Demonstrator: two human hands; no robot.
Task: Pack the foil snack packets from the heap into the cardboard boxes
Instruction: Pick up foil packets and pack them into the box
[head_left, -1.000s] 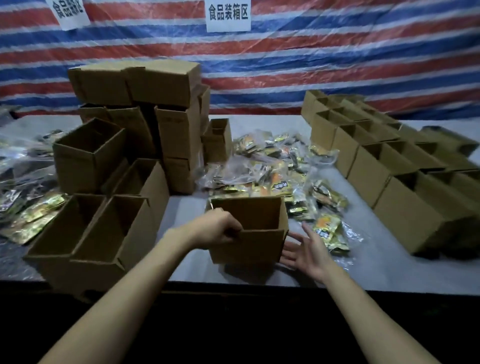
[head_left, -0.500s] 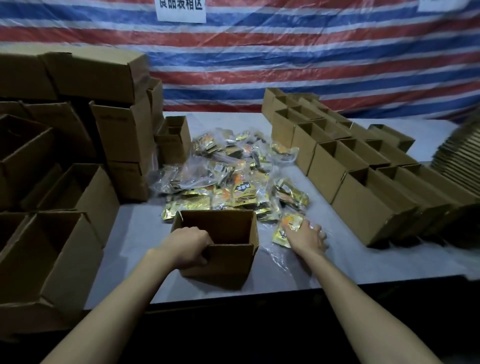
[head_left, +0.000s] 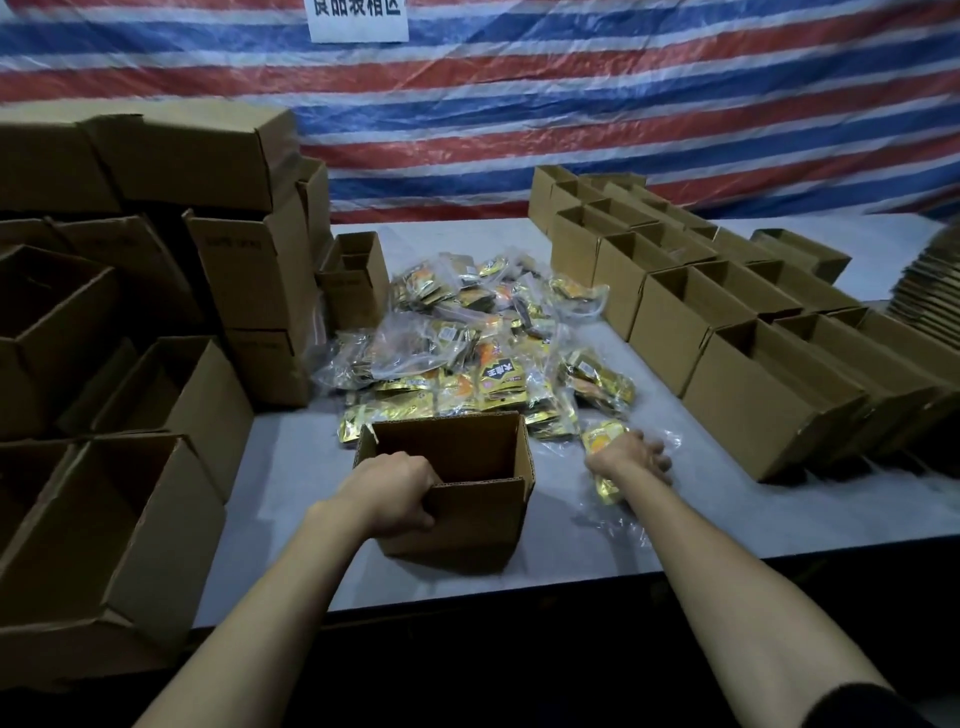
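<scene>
An open, empty cardboard box (head_left: 470, 512) stands near the table's front edge. My left hand (head_left: 397, 491) grips its near-left rim, fingers curled over the wall. Behind the box lies the heap of gold and orange foil snack packets (head_left: 478, 358), many in clear bags. My right hand (head_left: 631, 460) is to the right of the box, fingers curled round a clear bag of gold packets (head_left: 605, 441) at the heap's near-right edge. How firm the grasp is stays partly hidden by the back of the hand.
Stacked and open cardboard boxes (head_left: 156, 395) crowd the left side. Rows of open boxes (head_left: 737, 332) line the right, with flat cardboard sheets (head_left: 930, 291) at the far right. The grey table (head_left: 701, 530) ends at a dark front edge. A striped tarp (head_left: 571, 104) hangs behind.
My right hand moved from beside the box out to the right and closed on the bag of packets. The view turned left to right; my left hand kept its grip on the box.
</scene>
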